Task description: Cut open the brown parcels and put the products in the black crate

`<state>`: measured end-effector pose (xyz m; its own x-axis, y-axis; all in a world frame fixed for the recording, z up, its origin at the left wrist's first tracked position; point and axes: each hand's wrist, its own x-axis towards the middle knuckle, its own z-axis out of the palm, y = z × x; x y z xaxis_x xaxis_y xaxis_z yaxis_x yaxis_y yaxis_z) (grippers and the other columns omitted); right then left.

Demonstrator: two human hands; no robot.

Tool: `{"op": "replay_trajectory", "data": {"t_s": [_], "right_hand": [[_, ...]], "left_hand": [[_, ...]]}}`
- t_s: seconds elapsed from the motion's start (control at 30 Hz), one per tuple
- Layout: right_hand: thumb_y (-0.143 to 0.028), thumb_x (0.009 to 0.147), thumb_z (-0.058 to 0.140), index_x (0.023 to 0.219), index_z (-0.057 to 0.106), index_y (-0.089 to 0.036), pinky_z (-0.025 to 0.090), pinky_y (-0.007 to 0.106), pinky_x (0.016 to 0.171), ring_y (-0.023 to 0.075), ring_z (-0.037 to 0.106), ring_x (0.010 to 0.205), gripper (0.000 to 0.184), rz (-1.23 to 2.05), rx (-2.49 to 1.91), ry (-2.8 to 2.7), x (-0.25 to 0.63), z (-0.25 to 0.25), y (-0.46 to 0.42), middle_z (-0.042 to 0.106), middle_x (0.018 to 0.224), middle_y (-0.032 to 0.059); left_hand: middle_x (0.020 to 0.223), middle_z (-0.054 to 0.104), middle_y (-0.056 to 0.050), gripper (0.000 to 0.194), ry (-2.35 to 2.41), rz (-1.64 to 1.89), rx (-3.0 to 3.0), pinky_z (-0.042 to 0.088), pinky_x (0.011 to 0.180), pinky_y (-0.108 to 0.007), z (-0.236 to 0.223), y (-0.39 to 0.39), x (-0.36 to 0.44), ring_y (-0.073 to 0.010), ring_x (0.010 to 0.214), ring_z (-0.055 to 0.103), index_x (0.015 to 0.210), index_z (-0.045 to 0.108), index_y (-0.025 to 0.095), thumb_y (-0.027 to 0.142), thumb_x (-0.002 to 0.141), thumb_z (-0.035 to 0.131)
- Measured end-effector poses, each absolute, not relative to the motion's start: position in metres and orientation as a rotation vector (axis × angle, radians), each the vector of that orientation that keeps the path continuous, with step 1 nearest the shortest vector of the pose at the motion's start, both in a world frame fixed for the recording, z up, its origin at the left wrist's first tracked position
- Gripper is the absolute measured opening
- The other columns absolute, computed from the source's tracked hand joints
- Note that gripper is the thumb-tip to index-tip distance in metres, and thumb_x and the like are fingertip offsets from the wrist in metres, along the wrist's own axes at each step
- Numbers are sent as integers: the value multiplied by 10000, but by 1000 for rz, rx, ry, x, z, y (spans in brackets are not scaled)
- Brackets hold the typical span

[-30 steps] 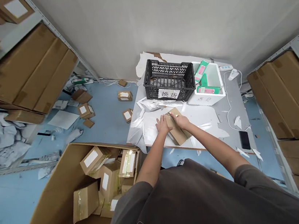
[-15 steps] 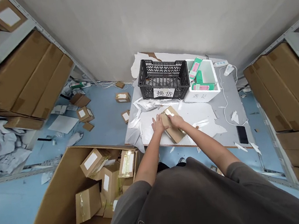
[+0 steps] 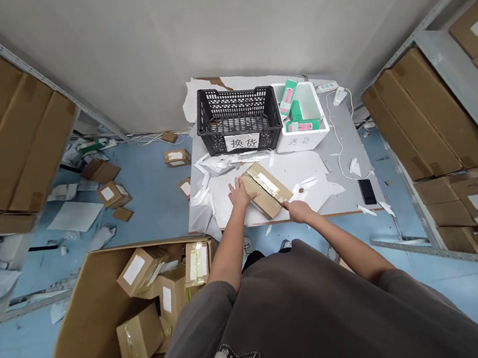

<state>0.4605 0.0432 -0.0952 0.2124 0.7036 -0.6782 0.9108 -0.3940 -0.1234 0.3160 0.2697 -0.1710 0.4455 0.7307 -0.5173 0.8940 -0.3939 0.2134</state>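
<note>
A taped cardboard box [image 3: 264, 202] with a white label lies slanted on the table near its front edge. My left hand [image 3: 240, 193] holds the box at its left corner, the fingers along the edge and the thumb on top. At the box's lower right corner, my right hand [image 3: 300, 211] is closed around a thin dark tool like a cutter, mostly hidden in the fist. Its tip touches the box near the end of the tape strip. Behind the box stand a black plastic crate [image 3: 238, 125] and a white foam bin [image 3: 304, 142] holding green and pink packages.
Left of my body, a large open carton [image 3: 76, 318] holds several boxes. A phone [image 3: 367, 191] lies near the table's right front corner, below a white cable. Paper scraps [image 3: 210, 194] litter the table. Shelves with big cartons [image 3: 419, 114] flank both sides.
My right hand has moved along the tape from the box's far end to its near right corner. My left hand stays on the box. The whole view has shifted slightly.
</note>
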Motion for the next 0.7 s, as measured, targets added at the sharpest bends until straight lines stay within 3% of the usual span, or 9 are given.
{"op": "replay_trajectory", "data": {"t_s": [0.37,0.47,0.6,0.7], "right_hand": [[-92,928,522,1624,421,-217,501,358,890,328,706,1154,715,-987,2280,1459,451,-88,14,745,1232,189],[-129,969,493,1604,460,-253,487,355,879,325,713,1117,647,-1019,2359,1486,456,-91,-2,756,1212,159],[-230,1020,466,1564,503,-258,476,331,856,308,715,1069,546,-972,2621,1477,467,-92,-25,761,1232,126],[-269,1025,458,1589,471,-237,483,322,845,303,714,1045,565,-900,2858,1418,474,-94,-37,763,1242,125]], "left_hand": [[1835,45,-36,1223,1388,-537,2281,391,1246,-550,-172,270,321,-410,1662,100,1750,38,298,865,816,586],[1832,53,-77,1198,1398,-556,2299,371,1252,-566,-166,268,323,-425,1664,75,1746,58,277,829,833,604],[1795,197,-153,941,1222,-383,2536,248,1308,-580,-152,251,320,-417,1666,46,1711,239,221,626,945,606],[1698,395,-106,667,607,-350,2704,249,1321,-491,-144,231,319,-336,1652,156,1607,461,288,371,964,619]]}}
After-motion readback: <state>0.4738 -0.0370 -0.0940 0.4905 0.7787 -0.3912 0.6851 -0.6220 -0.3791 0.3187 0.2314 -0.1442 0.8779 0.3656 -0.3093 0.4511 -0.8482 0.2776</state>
